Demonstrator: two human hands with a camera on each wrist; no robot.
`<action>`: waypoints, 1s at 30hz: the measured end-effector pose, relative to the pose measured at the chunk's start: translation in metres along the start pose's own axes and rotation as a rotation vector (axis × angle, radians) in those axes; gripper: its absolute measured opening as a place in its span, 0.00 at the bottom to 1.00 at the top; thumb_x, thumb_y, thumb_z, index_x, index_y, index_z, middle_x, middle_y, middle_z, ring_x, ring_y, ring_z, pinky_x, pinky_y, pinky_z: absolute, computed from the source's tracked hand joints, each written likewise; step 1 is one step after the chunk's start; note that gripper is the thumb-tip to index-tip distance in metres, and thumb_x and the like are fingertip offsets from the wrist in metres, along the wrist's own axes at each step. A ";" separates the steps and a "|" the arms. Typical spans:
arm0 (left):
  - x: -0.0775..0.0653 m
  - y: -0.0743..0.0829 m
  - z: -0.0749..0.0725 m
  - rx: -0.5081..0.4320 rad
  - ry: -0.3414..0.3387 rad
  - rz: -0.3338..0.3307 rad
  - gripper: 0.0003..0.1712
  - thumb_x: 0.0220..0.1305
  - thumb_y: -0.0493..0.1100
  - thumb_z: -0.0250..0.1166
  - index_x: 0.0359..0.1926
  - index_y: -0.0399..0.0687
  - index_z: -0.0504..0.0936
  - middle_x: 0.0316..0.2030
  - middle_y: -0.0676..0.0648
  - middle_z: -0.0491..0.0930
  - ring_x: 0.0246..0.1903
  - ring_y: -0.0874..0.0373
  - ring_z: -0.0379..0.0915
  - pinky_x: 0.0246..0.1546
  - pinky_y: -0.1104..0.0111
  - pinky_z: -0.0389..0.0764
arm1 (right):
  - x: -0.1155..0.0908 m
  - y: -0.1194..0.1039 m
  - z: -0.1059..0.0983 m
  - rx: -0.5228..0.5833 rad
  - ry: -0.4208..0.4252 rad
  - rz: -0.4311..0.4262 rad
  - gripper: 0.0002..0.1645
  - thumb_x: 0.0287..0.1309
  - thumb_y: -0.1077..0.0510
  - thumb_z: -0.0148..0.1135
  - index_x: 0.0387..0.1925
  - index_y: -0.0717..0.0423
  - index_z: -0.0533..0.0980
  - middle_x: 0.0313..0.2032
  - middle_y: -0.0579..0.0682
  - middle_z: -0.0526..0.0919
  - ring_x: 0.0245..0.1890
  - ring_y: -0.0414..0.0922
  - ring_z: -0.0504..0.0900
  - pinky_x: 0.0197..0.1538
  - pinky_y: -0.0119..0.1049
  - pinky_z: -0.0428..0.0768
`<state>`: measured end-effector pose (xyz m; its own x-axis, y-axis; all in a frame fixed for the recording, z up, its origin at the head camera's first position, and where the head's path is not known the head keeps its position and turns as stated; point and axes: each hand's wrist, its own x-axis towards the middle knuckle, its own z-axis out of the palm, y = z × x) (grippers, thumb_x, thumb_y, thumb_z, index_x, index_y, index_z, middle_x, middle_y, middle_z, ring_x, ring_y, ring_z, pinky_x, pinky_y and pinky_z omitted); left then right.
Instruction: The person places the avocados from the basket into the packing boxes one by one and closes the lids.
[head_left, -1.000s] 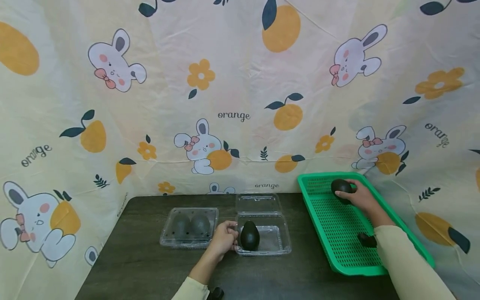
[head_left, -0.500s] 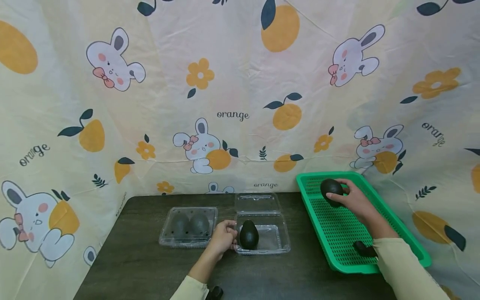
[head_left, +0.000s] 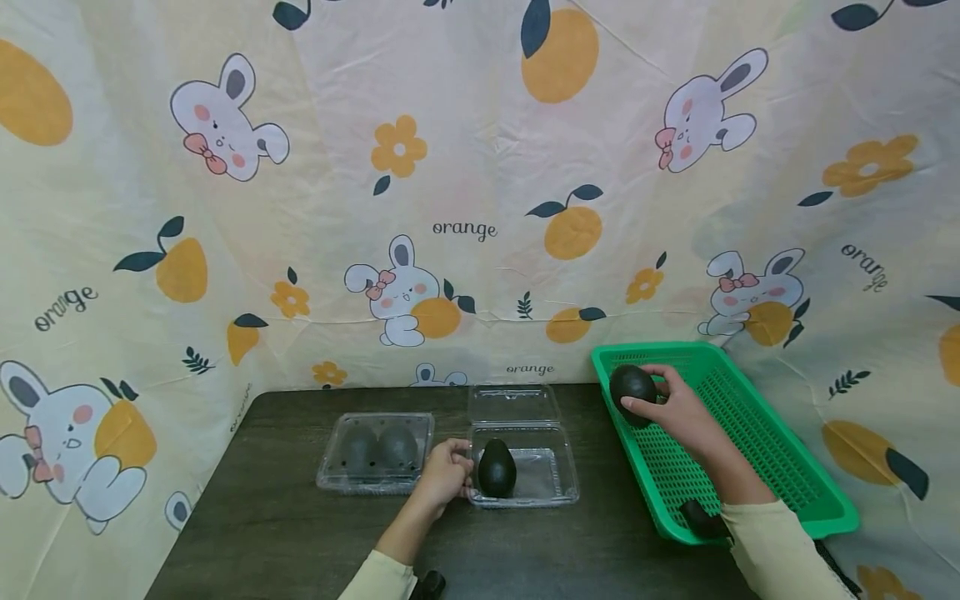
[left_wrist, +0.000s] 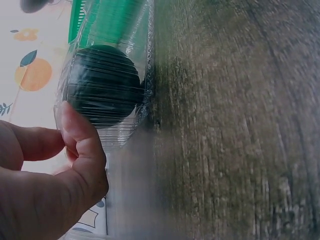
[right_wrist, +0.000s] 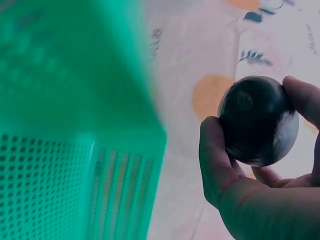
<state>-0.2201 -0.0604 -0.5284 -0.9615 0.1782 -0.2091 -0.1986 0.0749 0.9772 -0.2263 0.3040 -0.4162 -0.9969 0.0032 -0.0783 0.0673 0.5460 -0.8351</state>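
Note:
My right hand [head_left: 678, 410] grips a dark avocado [head_left: 632, 395] between thumb and fingers, over the left rim of the green basket [head_left: 750, 467]. In the right wrist view the avocado [right_wrist: 257, 122] shows its rounded end, with the basket wall [right_wrist: 155, 150] off to the left. My left hand [head_left: 446, 477] pinches the left edge of an open clear plastic clamshell box [head_left: 543, 471]. Inside that box, on its left side, stands another dark avocado [head_left: 497, 468]. The left wrist view shows thumb and finger [left_wrist: 82, 130] on the box edge, the avocado [left_wrist: 102, 85] behind ribbed plastic.
A closed clear box [head_left: 375, 454] holding two avocados lies left of my left hand. The open box's lid [head_left: 513, 405] is folded back toward the patterned cloth [head_left: 480, 167] behind the dark wooden table [head_left: 255, 500].
My right hand has carried the avocado leftward across the basket, from its far right part to the left rim. My left hand keeps its hold on the open box.

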 end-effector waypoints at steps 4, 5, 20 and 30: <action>-0.001 -0.001 0.001 -0.004 -0.001 0.008 0.24 0.68 0.24 0.51 0.64 0.21 0.65 0.31 0.48 0.71 0.21 0.60 0.67 0.17 0.75 0.79 | -0.007 -0.011 0.012 0.003 0.017 -0.026 0.50 0.66 0.45 0.69 0.75 0.60 0.52 0.66 0.73 0.66 0.60 0.67 0.74 0.46 0.46 0.82; -0.001 -0.001 0.001 -0.007 -0.001 0.008 0.24 0.68 0.24 0.51 0.64 0.21 0.65 0.31 0.48 0.71 0.21 0.60 0.67 0.17 0.75 0.79 | -0.008 -0.014 0.015 0.013 0.018 -0.034 0.49 0.66 0.46 0.69 0.75 0.60 0.52 0.66 0.73 0.67 0.59 0.66 0.76 0.46 0.47 0.82; 0.001 -0.002 0.000 -0.013 -0.006 0.001 0.24 0.67 0.24 0.51 0.64 0.22 0.66 0.32 0.46 0.72 0.22 0.60 0.67 0.18 0.75 0.80 | -0.025 -0.032 0.068 0.043 0.011 -0.013 0.45 0.62 0.48 0.73 0.71 0.57 0.60 0.59 0.66 0.77 0.45 0.53 0.81 0.41 0.41 0.84; 0.001 0.000 0.000 -0.005 0.006 0.000 0.24 0.68 0.24 0.52 0.64 0.22 0.66 0.32 0.45 0.72 0.22 0.59 0.67 0.17 0.75 0.79 | -0.017 -0.027 0.104 0.003 -0.003 -0.006 0.42 0.57 0.47 0.76 0.64 0.60 0.65 0.55 0.64 0.78 0.44 0.51 0.83 0.40 0.42 0.83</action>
<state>-0.2206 -0.0599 -0.5289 -0.9627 0.1722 -0.2087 -0.1994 0.0696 0.9774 -0.2072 0.2022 -0.4485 -0.9972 -0.0026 -0.0745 0.0611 0.5431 -0.8374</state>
